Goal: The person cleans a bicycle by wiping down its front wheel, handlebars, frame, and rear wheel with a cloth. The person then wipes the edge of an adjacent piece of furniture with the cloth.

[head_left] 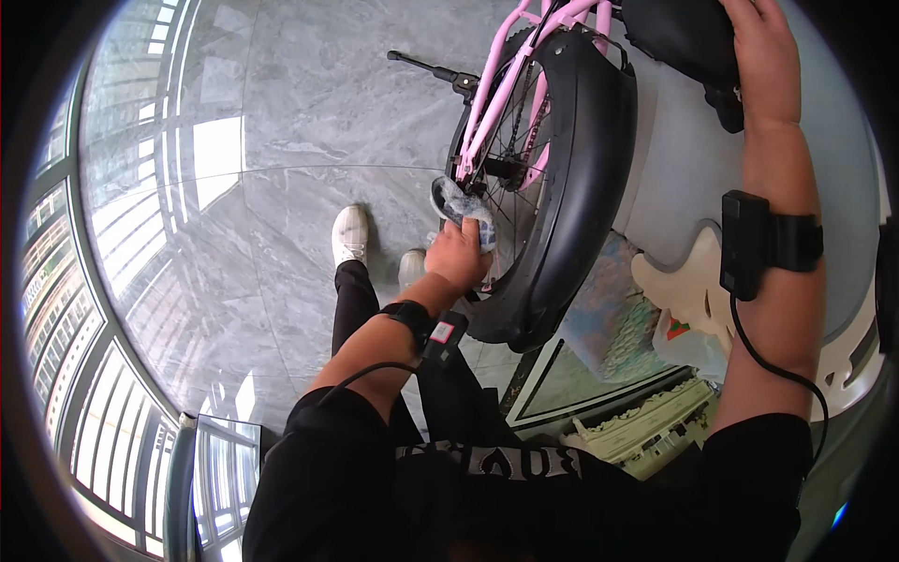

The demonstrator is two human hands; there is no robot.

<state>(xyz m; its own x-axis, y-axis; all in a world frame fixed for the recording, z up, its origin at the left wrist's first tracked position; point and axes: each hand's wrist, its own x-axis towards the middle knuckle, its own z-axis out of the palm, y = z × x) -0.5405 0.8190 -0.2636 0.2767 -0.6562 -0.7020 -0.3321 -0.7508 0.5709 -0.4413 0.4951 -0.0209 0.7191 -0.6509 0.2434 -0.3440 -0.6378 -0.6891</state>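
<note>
My left hand (459, 256) is closed on a crumpled grey-and-white cloth (461, 203). It presses the cloth to the pink bicycle frame (488, 125) by the hub of the fat rear wheel. A broad black fender (592, 112) covers the tyre, and spokes, chain and sprocket show beside the cloth. My right hand (763, 37) grips the edge of a black padded part (688, 42), which looks like the saddle. Its fingertips run out of view at the top. A black kickstand (433, 67) sticks out to the left of the frame.
Grey marble-like tiles (290, 122) reflect a barred window (94, 421) on the left. My feet in white shoes (350, 234) stand left of the wheel. Right of the tyre lie a bag of pastel material (613, 323), a cream-coloured shaped piece (693, 286) and an ornate pale-green piece (646, 421).
</note>
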